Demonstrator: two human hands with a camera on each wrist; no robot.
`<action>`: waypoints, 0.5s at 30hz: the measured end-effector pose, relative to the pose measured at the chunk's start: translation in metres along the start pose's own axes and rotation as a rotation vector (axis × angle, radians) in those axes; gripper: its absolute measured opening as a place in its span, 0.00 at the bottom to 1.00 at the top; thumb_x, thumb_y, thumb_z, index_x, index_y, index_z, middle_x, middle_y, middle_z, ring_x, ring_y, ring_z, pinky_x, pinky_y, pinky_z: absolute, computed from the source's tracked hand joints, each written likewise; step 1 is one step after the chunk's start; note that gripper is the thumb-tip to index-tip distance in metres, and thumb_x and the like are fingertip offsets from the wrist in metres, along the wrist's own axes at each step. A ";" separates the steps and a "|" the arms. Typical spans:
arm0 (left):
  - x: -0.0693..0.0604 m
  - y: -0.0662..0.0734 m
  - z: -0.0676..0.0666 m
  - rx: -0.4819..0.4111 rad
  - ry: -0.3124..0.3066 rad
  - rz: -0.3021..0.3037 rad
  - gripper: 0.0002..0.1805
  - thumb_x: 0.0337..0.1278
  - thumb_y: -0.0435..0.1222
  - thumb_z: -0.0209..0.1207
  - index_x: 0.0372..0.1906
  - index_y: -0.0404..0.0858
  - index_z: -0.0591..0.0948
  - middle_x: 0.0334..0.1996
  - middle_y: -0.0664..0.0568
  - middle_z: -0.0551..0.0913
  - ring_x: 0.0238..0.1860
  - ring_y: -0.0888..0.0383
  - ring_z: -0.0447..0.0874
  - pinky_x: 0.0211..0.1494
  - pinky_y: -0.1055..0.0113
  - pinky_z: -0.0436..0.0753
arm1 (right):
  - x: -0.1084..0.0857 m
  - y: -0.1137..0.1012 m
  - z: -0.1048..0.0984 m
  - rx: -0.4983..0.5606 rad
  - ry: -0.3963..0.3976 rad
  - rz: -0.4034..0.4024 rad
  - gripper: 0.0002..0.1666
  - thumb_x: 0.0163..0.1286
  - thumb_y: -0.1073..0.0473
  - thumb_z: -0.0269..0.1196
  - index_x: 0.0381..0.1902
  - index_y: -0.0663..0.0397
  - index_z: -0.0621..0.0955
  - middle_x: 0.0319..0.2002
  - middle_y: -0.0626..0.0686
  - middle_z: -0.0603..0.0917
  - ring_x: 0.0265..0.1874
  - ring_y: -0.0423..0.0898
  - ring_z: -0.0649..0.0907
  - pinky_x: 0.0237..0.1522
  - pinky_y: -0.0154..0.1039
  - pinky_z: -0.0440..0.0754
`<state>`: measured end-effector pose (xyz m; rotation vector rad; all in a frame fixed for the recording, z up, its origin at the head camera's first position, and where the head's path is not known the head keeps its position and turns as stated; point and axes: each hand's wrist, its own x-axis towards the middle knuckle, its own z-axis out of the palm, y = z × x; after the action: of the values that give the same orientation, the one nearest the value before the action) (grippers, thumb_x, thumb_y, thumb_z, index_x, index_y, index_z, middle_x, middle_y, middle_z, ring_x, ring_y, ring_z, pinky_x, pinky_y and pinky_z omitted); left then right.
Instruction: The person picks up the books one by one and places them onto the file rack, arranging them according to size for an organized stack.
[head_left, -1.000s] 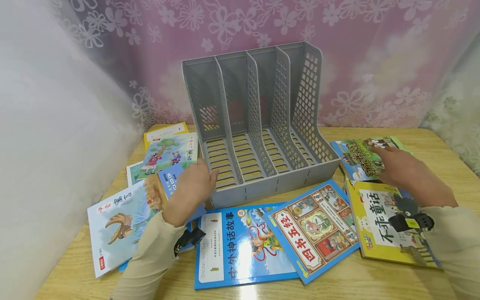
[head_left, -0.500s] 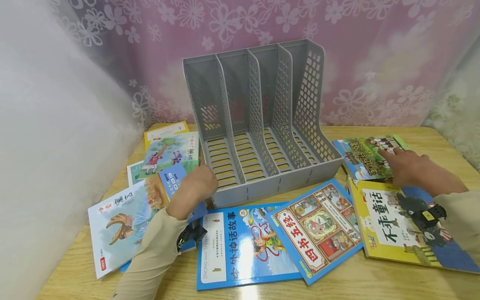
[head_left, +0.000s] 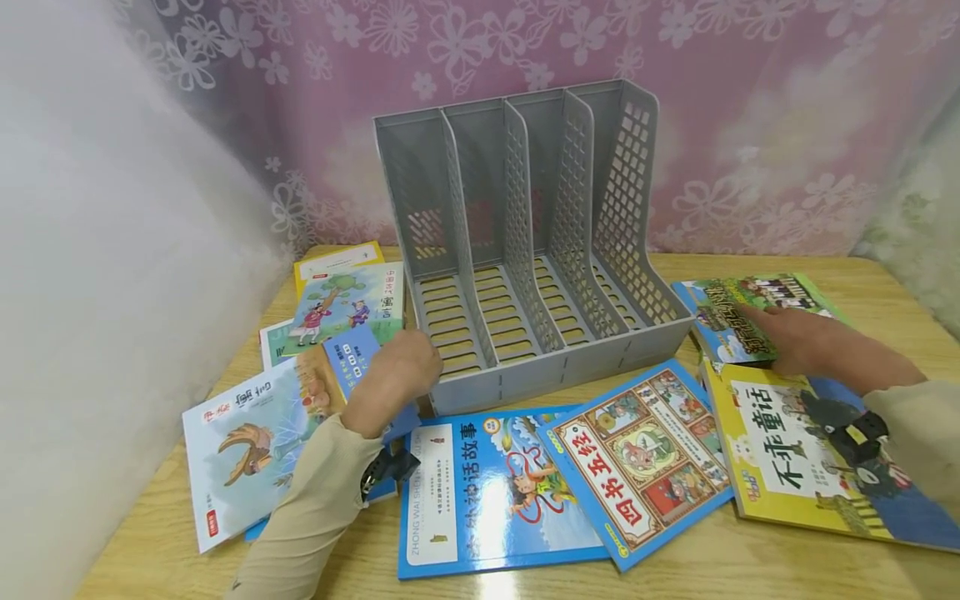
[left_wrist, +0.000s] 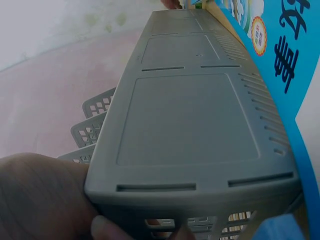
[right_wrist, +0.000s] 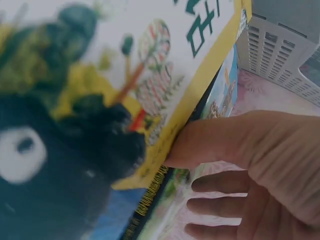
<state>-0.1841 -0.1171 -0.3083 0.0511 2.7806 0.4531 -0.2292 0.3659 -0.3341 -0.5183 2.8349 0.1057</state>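
A grey file rack (head_left: 525, 367) with several upright slots stands in the middle of the table. My left hand (head_left: 401, 375) grips its front left corner in the head view; the left wrist view shows that hand (left_wrist: 42, 195) against the rack's perforated side (left_wrist: 235, 220). On the right, my right hand (head_left: 817, 342) lies over a green and blue picture book (head_left: 727, 321). Seen from the right wrist, the thumb of that hand (right_wrist: 280, 165) touches the books' edges beside a yellow book (right_wrist: 200, 95), its other fingers extended below.
A blue storybook (head_left: 495, 500) and a blue-bordered comic-style book (head_left: 645, 458) lie before the rack. Left of it, several books overlap, including a white-covered one (head_left: 240, 450) and a green one (head_left: 345, 304). A pink floral curtain (head_left: 720, 133) hangs behind.
The thumb of my left hand, earlier standing out, is now tucked in at the rack's corner. My right hand shifted right, then back slightly left over the green and blue book.
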 end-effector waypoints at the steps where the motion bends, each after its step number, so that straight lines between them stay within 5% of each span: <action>1: 0.000 0.001 0.000 -0.002 -0.004 0.000 0.20 0.68 0.32 0.42 0.16 0.39 0.68 0.19 0.49 0.67 0.15 0.59 0.65 0.16 0.69 0.67 | 0.001 -0.001 0.000 -0.017 0.003 0.000 0.53 0.50 0.69 0.72 0.68 0.75 0.56 0.58 0.86 0.62 0.34 0.66 0.79 0.25 0.47 0.71; 7: 0.000 0.001 -0.001 0.002 -0.018 -0.010 0.20 0.68 0.32 0.42 0.17 0.39 0.68 0.19 0.49 0.67 0.16 0.59 0.65 0.16 0.69 0.68 | 0.008 -0.001 -0.001 0.014 -0.071 0.000 0.53 0.54 0.73 0.68 0.70 0.75 0.50 0.60 0.88 0.55 0.20 0.49 0.71 0.23 0.44 0.66; 15: -0.002 0.001 0.000 -0.012 0.004 0.001 0.20 0.68 0.31 0.42 0.16 0.40 0.67 0.19 0.49 0.67 0.15 0.59 0.64 0.15 0.70 0.66 | 0.010 0.001 0.005 0.095 -0.124 0.030 0.52 0.60 0.85 0.52 0.74 0.66 0.39 0.61 0.89 0.43 0.11 0.42 0.60 0.17 0.38 0.60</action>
<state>-0.1820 -0.1167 -0.3074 0.0484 2.7815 0.4699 -0.2374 0.3642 -0.3418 -0.4330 2.7120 0.0082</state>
